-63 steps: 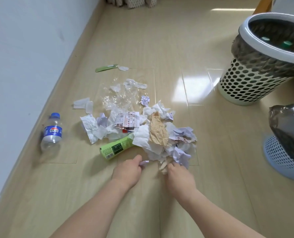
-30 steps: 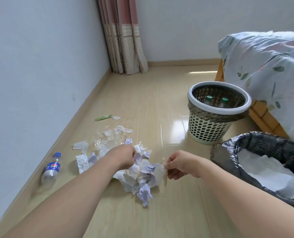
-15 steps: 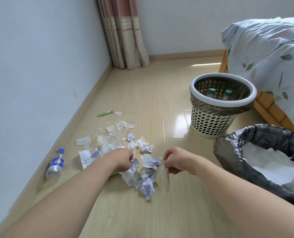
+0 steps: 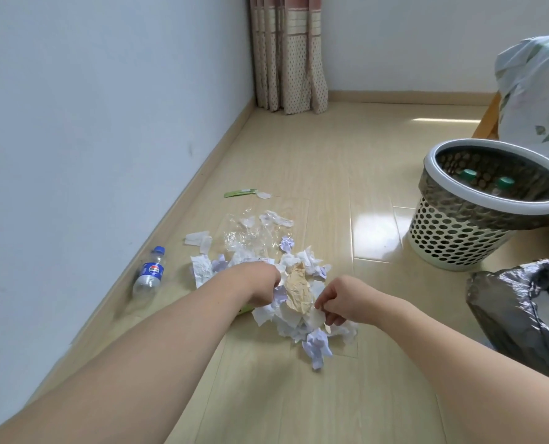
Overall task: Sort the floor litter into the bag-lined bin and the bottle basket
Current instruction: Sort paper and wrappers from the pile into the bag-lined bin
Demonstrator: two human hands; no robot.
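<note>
Both hands are down in the paper pile (image 4: 302, 302) on the floor (image 4: 324, 149). The left hand (image 4: 262, 285) is curled over the pile's left edge with its fingers buried in the scraps; whether anything is actually held there cannot be told. The right hand (image 4: 337, 299) is closed in a pinch on white paper at the pile's right side, just beside the crumpled brown sheet (image 4: 298, 291). Half a second ago that hand was lifted a little, with a strip of paper dangling from it; now it has been brought lower, onto the heap, and no dangling strip is seen.

The view has been swung left and down since then: less of the bag-lined bin (image 4: 523, 315) is shown, cut off at the right edge, and the bed cover (image 4: 535, 100) has been pushed toward the corner. The perforated basket (image 4: 458, 232) stands beyond the bin, with two green bottle caps (image 4: 468, 174) visible inside.

The blue-capped bottle (image 4: 149, 272) is left lying by the wall, well apart from the pile, unmoved. Clear plastic wrap (image 4: 247, 233) and the green strip (image 4: 239, 193) are lying farther out, as before.
</note>
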